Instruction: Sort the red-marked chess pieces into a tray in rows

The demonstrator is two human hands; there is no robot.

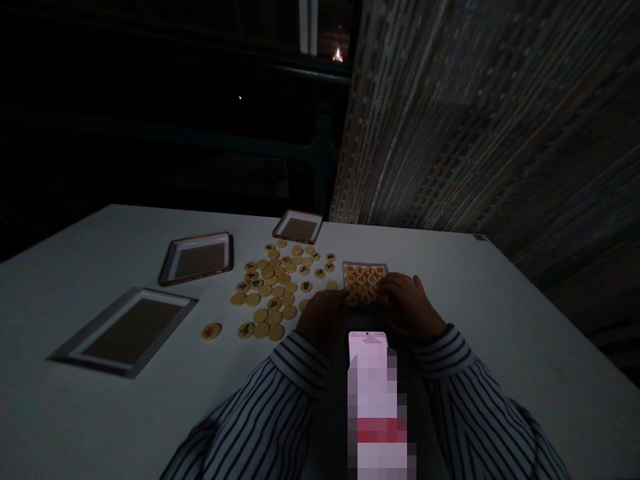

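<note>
A small shallow box (344,268) sits in front of me, filled with rows of round xiangqi pieces (369,280) marked with red characters. At its near left corner is my left hand (324,317), closed on the side, its fingers partly hidden. My right hand (413,305) is curled over the box's right side, fingertips on the edge by the pieces. To the left, many loose wooden xiangqi pieces (274,291) lie spread out, some showing dark or red characters and others blank. One red-marked piece (211,331) lies apart from them.
Three shallow trays or lids lie on the white table (505,373): one near left (187,303), one behind it (231,250) and one at the back (320,227). A lit phone (373,380) is between my forearms. A string curtain (425,120) hangs behind; the room is dark.
</note>
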